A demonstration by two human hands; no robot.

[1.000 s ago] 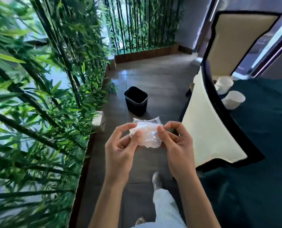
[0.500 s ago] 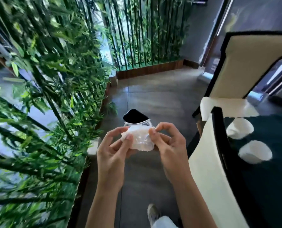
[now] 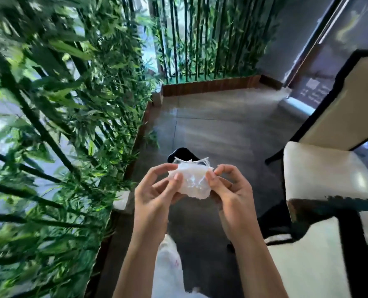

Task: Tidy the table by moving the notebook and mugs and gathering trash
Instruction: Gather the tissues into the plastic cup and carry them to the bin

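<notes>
Wrapper of clear crumpled plastic at centre of frame, pinched on its 2 sides by left hand and right hand; black bin partly hidden behind.

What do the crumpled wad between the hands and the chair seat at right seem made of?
The crumpled wad: thin clear plastic film, likely a bag or wrapper; translucent, creased, glinting. The chair seat: cream upholstery, probably leather or vinyl; smooth with a soft sheen.

Between left hand and right hand sits the bag, bin just behind it. Bamboo runs along the left, chair stands right.
</notes>
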